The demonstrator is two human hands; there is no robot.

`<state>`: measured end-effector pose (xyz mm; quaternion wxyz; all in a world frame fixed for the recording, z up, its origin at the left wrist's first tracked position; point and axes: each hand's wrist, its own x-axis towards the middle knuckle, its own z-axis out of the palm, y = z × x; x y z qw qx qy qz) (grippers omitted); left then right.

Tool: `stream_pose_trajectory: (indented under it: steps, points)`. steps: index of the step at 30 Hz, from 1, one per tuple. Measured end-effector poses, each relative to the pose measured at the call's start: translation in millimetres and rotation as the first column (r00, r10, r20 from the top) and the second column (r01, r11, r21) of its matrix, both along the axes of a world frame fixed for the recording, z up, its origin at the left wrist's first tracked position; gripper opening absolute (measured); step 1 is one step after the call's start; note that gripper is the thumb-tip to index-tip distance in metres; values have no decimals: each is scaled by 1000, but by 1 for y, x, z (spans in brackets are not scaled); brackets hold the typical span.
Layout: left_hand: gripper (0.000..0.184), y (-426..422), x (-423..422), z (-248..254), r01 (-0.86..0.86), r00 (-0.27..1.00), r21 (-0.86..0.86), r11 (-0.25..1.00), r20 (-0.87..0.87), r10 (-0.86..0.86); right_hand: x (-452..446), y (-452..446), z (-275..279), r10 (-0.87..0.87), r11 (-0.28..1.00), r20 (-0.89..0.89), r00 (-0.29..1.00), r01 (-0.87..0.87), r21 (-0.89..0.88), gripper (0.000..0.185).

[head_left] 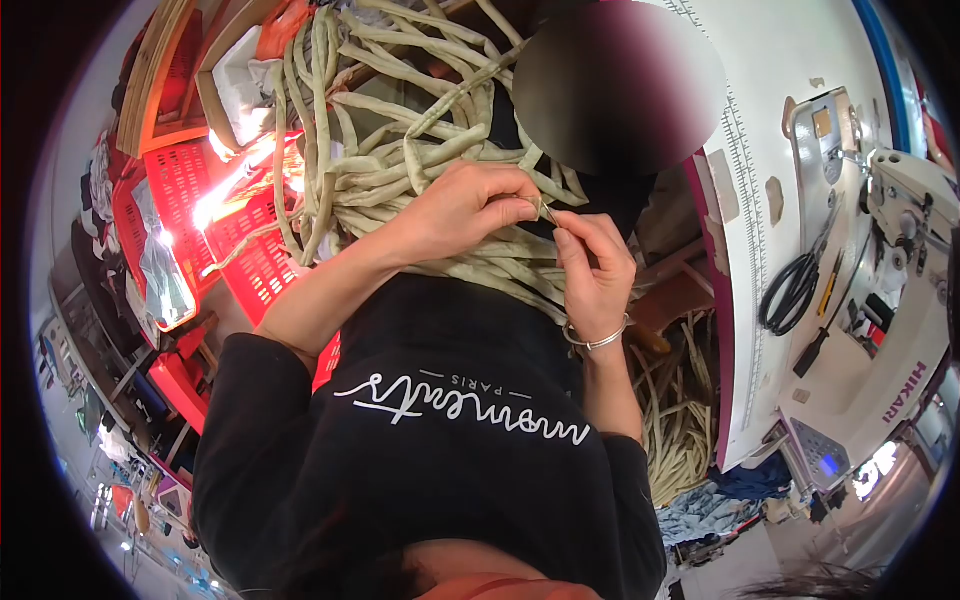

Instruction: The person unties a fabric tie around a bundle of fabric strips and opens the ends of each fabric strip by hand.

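Many pale green fabric strips (400,190) lie heaped across the lap and spread away toward the top of the view. Over them, my left hand (475,208) has its thumb and fingers pinched on the end of one strip. Just to its right, my right hand (597,270), with a bracelet at the wrist, pinches a thin, small object at that same strip end. What that object is cannot be made out. The fingertips of both hands nearly touch.
Red plastic baskets (185,190) stand at the left. At the right a white sewing table (760,380) with a ruler edge holds a sewing machine (915,215), black scissors (790,293) and a screwdriver (812,352). More strips (675,430) hang below it.
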<state>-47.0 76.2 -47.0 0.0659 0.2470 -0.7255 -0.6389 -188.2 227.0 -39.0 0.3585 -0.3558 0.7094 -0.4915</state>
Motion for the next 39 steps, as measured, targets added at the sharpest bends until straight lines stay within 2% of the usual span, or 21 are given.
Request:
stream_pose_trajectory:
  steps: [5, 8, 9, 12, 13, 15, 17, 19, 21, 22, 23, 24, 25, 27, 29, 31, 33, 35, 36, 38, 39]
  points:
    - [17, 2, 1, -7, 32, 998, -93, 995, -49, -36, 4, 5, -9, -35, 999, 273, 961, 40, -13, 17]
    - [13, -6, 8, -15, 30, 997, -268, 963, -64, -49, -11, 2, -5, 10, 997, 184, 983, -24, 77, 14]
    - [12, -16, 13, -17, -42, 997, -339, 940, -73, 19, -26, 7, -16, 15, 992, 53, 998, -21, 125, 14]
    - [17, -77, 42, -11, -251, 967, -585, 771, -117, 226, -64, 27, -44, -154, 961, -9, 988, 152, 233, 17]
    - [18, -106, 58, -14, -283, 945, -761, 583, -118, 305, -74, 36, -50, -166, 940, -49, 985, 173, 294, 18]
    - [35, -171, 99, -4, -80, 920, -974, 214, 10, 392, -81, 52, -64, -121, 907, -166, 979, 177, 383, 19]
    - [44, -207, 121, 6, 258, 735, -945, -199, 59, 675, -83, 67, -76, -13, 883, -315, 949, 159, 442, 20]
    - [42, -174, 83, 29, 187, 752, -915, -357, -101, 652, -78, 76, -81, 57, 924, -351, 935, 84, 373, 18]
    - [40, -152, 63, 3, -127, 963, -966, 225, -65, 262, -73, 81, -85, 106, 957, -376, 921, 7, 289, 16]
    - [38, -110, 37, -8, -4, 991, -912, 411, 51, 123, -70, 80, -80, 113, 946, -357, 927, 9, 324, 18]
    - [42, -63, 12, -16, 41, 997, -806, 591, -7, -79, -68, 84, -78, 146, 942, -365, 920, -16, 336, 18]
    - [45, -34, -17, -9, 278, 943, -598, 752, 21, -332, -68, 90, -78, 179, 937, -378, 908, -40, 346, 18]
    - [43, -9, -36, -25, 371, 839, -535, 759, -157, -521, -72, 95, -76, 213, 934, -405, 889, -64, 352, 18]
    - [30, 40, -67, -80, 395, 796, -467, 791, -256, -549, -61, 107, -72, 156, 872, -381, 911, 54, 487, 14]
    - [25, 62, -82, -102, 465, 846, -693, 551, 165, -507, -63, 120, -63, 203, 816, -226, 953, -37, 577, 17]
    - [22, 55, -91, -105, 587, 765, -690, 424, 300, -571, -66, 135, -73, 99, 835, -57, 993, -51, 548, 19]
    - [14, 46, -87, -96, 400, 901, -595, 697, 113, -420, -66, 130, -72, -49, 848, -113, 992, 101, 520, 19]
    - [15, 37, -88, -82, 212, 957, -480, 851, -74, -280, -67, 121, -89, -167, 948, -85, 982, 183, 259, 23]
    - [16, 31, -86, -71, 118, 969, -400, 909, -155, -195, -67, 108, -81, -234, 947, 181, 955, 182, 265, 24]
    - [16, 24, -78, -43, 275, 941, -339, 900, -96, -323, -66, 74, -49, -314, 946, 655, 688, 166, 279, 28]
    - [16, 20, -77, -33, 344, 921, -309, 887, -75, -383, -66, 64, -47, -330, 944, 705, 628, 199, 265, 30]
